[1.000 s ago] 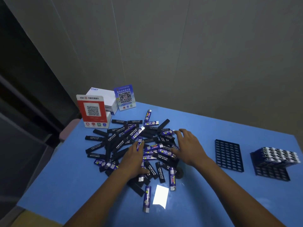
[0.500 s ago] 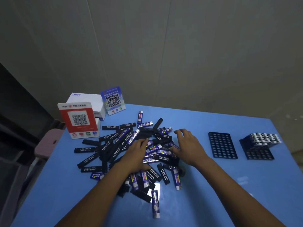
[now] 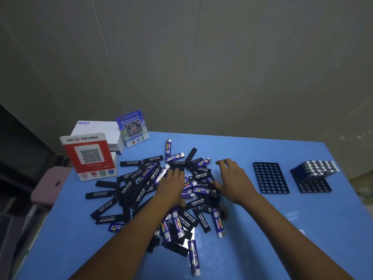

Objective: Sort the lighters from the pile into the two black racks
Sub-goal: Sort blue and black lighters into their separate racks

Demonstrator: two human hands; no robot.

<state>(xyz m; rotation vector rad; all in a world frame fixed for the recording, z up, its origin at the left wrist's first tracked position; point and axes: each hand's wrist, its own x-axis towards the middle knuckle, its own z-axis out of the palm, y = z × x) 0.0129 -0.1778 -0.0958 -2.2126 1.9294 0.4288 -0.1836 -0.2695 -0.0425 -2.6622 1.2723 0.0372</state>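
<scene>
Resting on the pile of lighters (image 3: 161, 190) mid-table, both hands lie palm-down. Left hand (image 3: 171, 186) lies flat on the heap, fingers fairly straight and pointing away from the person; whether anything is under the palm can't be told. Right hand (image 3: 234, 182) sits at the pile's right edge w/ fingers spread and loosely bent, fingertips touching lighters, nothing visibly pinched.

Vs. the frame half a sec ago: hands sit in nearly the same spots on the heap, left one a bit flatter; pile layout looks unchanged, incl. the lone purple lighter (image 3: 194, 257) lying apart at the near edge. View itself has shifted slightly.

Empty black rack (image 3: 270, 180) lies flat just right of the right hand, a strip of bare blue table (image 3: 302, 229) between them. Second black rack (image 3: 314, 185) is further right, near the table's right edge, w/ a block of purple lighters (image 3: 316, 168) standing in its far half, metal tops up; near rows open.

Open room: bare table in front of both racks and along the near right side. Left-rear corner is crowded: red QR sign (image 3: 88, 156), white box (image 3: 101, 130) behind it, blue QR sign (image 3: 132, 128) beside. Pink stool (image 3: 50, 184) sits off the left edge.
</scene>
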